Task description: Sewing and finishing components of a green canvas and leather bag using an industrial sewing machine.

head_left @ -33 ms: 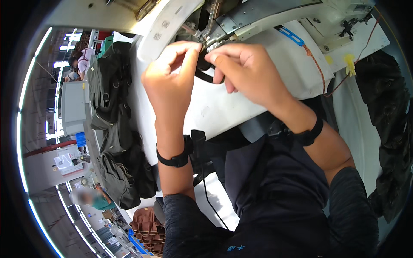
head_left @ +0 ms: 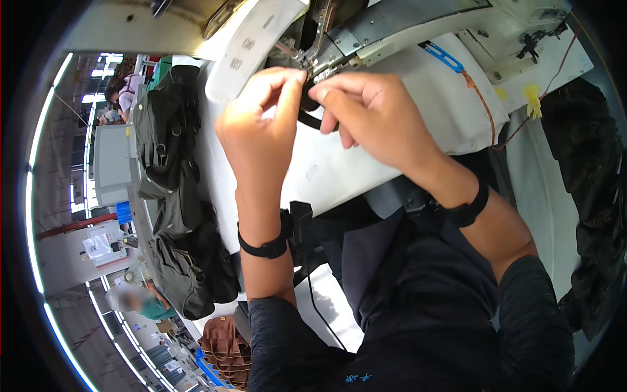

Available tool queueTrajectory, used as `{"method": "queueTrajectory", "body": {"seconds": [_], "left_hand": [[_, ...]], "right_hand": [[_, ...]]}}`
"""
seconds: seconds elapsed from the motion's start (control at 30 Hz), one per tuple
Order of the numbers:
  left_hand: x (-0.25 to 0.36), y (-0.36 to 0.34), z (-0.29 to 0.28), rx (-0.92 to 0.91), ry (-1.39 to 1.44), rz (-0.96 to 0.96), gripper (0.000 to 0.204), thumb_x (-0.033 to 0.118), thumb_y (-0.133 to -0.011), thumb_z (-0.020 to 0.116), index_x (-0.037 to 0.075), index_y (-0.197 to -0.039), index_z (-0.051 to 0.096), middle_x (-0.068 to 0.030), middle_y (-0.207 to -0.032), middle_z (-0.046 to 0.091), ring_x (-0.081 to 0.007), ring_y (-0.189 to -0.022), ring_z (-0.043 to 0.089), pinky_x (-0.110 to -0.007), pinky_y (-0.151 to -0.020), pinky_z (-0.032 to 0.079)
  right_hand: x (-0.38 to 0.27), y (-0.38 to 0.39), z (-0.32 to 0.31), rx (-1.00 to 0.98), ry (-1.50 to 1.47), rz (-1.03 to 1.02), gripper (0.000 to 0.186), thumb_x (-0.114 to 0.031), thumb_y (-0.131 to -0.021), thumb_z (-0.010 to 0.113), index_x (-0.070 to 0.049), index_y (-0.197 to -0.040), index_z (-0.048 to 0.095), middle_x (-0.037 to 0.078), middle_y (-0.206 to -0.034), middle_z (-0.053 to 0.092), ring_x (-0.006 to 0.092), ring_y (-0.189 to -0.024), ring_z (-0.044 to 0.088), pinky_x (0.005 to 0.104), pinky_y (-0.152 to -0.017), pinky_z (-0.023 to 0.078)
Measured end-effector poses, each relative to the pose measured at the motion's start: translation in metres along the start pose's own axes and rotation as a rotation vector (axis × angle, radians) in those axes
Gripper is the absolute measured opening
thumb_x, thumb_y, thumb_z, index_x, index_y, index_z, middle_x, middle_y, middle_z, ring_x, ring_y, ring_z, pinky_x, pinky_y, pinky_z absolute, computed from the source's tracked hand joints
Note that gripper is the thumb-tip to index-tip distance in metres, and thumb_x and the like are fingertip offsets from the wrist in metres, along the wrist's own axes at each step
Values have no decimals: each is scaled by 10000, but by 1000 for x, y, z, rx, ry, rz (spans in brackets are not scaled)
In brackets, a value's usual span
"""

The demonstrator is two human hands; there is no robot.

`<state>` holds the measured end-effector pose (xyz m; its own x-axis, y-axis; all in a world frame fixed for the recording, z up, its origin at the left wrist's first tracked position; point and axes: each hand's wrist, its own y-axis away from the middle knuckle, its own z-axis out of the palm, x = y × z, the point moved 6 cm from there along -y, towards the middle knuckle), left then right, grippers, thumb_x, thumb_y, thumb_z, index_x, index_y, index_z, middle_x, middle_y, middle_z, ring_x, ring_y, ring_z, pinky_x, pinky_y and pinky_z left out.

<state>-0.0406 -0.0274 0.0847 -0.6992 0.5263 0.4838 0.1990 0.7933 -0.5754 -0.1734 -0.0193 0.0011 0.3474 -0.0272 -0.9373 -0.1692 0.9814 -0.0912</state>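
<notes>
the work in hand looks to be partway through, with fine fingering going on beside the small bare-metal fittings [head_left: 320,67] of a large off-white machine with a steel plate along its arm. no finished result shows there, and how much is left cannot be told, since the hands cover most of the spot.

the left hand [head_left: 260,114] has thumb and forefinger pinched together at their tips, right at the fittings; anything between them is too small to make out. the right hand [head_left: 375,114] is just beside it, thumb and forefinger also drawn narrow and the other fingers curled beneath; whether it grips something very fine, i cannot tell.

a narrow black curved strip [head_left: 308,119] lies below the fittings, in the gap between the hands. it passes close by the curled right fingers, and contact with them cannot be judged; the left fingertips are above it. under it is the white tabletop [head_left: 313,170]. a bright blue slotted plastic piece [head_left: 444,56] lies apart, to the right of both hands.
</notes>
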Motion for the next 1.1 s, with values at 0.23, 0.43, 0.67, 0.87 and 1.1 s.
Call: {"method": "queueTrajectory", "body": {"seconds": [0.23, 0.43, 0.67, 0.87, 1.1], "left_hand": [[6, 2, 9, 27, -71, 107, 79, -19, -884, 751, -16, -962, 751, -131, -934, 756, -176, -753, 730, -276, -700, 596], [13, 0, 12, 38, -149, 192, 63, -21, -879, 752, -10, -932, 721, -108, -928, 754, -167, -702, 699, -273, -638, 570], [11, 0, 17, 94, -249, 238, 65, 18, -883, 763, 11, -903, 702, -74, -914, 746, -150, -657, 667, -252, -587, 537], [12, 4, 16, 123, -232, 235, 80, 22, -882, 762, 6, -884, 684, -79, -898, 735, -158, -671, 673, -257, -599, 553], [10, 6, 18, 164, -211, 173, 55, 29, -892, 740, 13, -888, 688, -78, -895, 733, -176, -695, 680, -269, -632, 573]], "right_hand": [[12, -1, 9, -68, 28, 61, 249, -174, -1017, 572, 7, -946, 726, 76, -687, 697, 104, -552, 602, 287, -523, 459], [22, 3, 10, -136, 43, 114, 281, -175, -1004, 585, 14, -804, 640, 82, -654, 670, 129, -557, 596, 310, -548, 460], [21, 8, -1, -107, 206, 46, 259, -177, -977, 599, 12, -804, 633, 151, -660, 653, 259, -583, 644, 373, -586, 501], [-4, 20, -82, 336, 1129, -357, 127, -160, -931, 643, -58, -985, 695, 156, -985, 694, 355, -948, 676, 465, -807, 552], [-4, 5, -136, 376, 1567, -617, 79, -63, -874, 655, -22, -934, 685, 141, -975, 696, 339, -1019, 667, 451, -831, 561]]}}
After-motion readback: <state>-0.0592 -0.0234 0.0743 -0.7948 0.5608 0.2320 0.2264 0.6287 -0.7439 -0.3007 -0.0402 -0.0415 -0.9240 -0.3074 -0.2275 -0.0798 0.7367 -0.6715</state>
